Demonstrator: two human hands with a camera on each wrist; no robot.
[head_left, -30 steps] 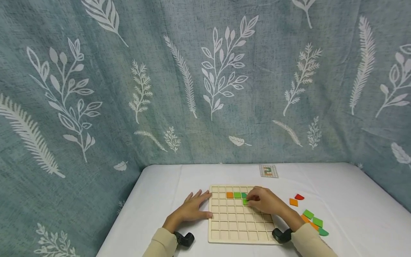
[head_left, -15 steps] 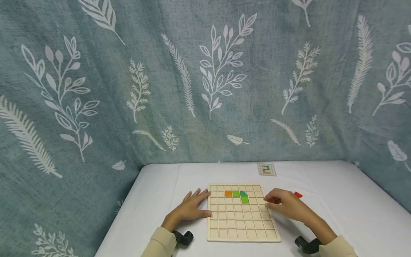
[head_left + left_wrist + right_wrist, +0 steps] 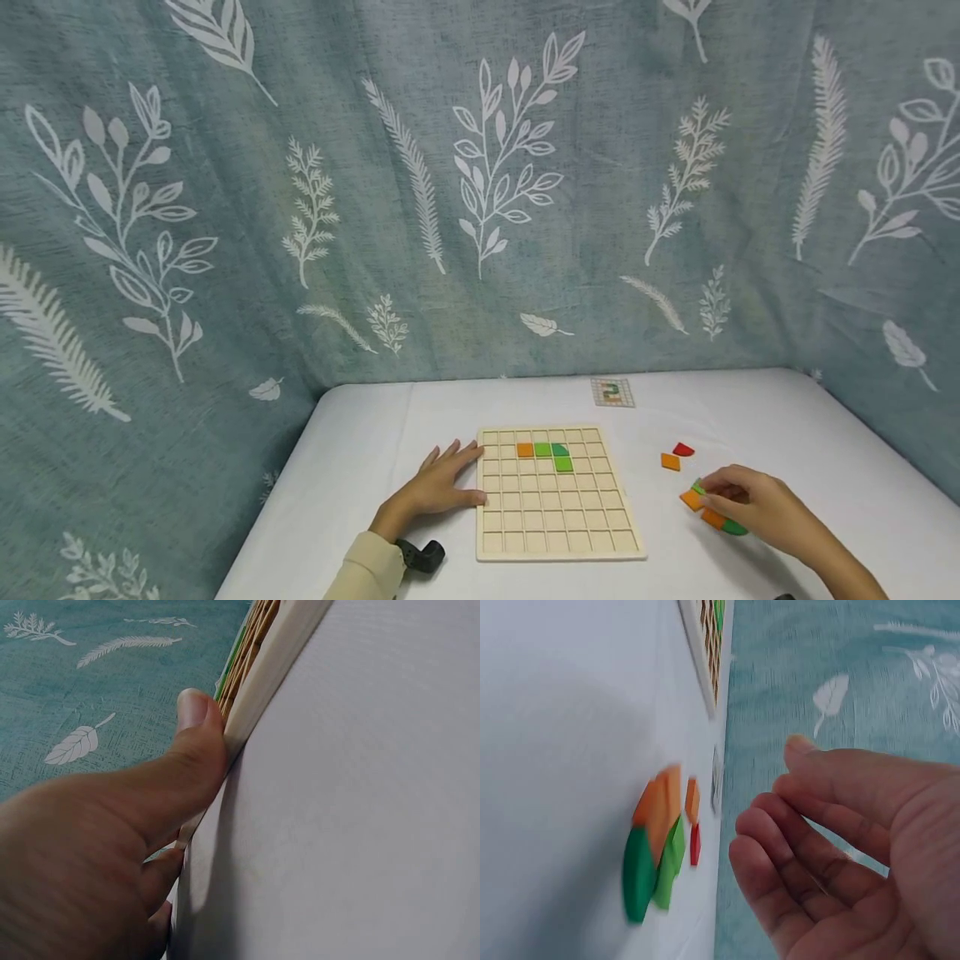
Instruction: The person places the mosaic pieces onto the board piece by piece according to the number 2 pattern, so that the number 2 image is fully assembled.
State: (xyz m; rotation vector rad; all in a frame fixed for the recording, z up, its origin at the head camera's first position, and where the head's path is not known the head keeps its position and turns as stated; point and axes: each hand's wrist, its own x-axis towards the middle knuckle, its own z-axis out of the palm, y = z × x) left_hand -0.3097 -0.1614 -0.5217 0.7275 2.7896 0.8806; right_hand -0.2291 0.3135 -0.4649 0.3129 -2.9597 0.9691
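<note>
Left hand (image 3: 437,489) has its fingers spread against the pale wooden grid board (image 3: 555,521) at lower centre, and by the bunched flat orange and green tiles (image 3: 713,518) at lower right the right hand (image 3: 768,507) looks loosely curled and empty, so a careless pinch could probably scatter neighbours.

head: high, farther, forward-down | left wrist: sideways, close on left hand (image 3: 112,832) | right wrist: sideways, close on right hand (image 3: 911,855) | all share: pale square wooden gridded board (image 3: 558,500), leaf-printed blue-green cloth curtain (image 3: 352,208)
</note>
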